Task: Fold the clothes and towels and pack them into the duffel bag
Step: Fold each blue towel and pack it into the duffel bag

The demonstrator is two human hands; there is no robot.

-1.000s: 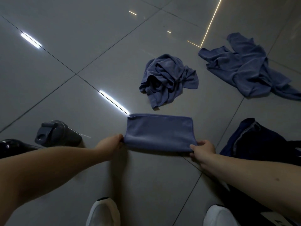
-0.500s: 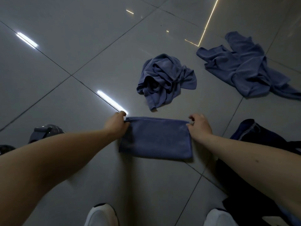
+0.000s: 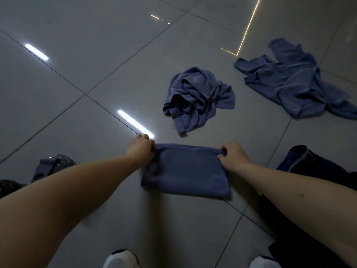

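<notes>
A folded blue towel (image 3: 185,171) lies flat on the grey tiled floor in front of me. My left hand (image 3: 142,148) grips its far left corner and my right hand (image 3: 232,156) pinches its far right corner. Beyond it sits a crumpled blue towel (image 3: 195,97). Farther right, a larger blue garment (image 3: 297,82) lies spread and rumpled. The dark navy duffel bag (image 3: 309,163) lies at the right edge, partly hidden behind my right forearm.
A dark grey shaker bottle (image 3: 48,166) lies on its side at the left, half hidden by my left arm, with a black object (image 3: 9,185) beside it. My white shoes (image 3: 121,260) show at the bottom edge. Bare glossy tiles stretch to the far left.
Both hands moved from the towel's near edge to its far edge, folding the near half over. The towel is now narrower and thicker, and the hands hold the far corners.
</notes>
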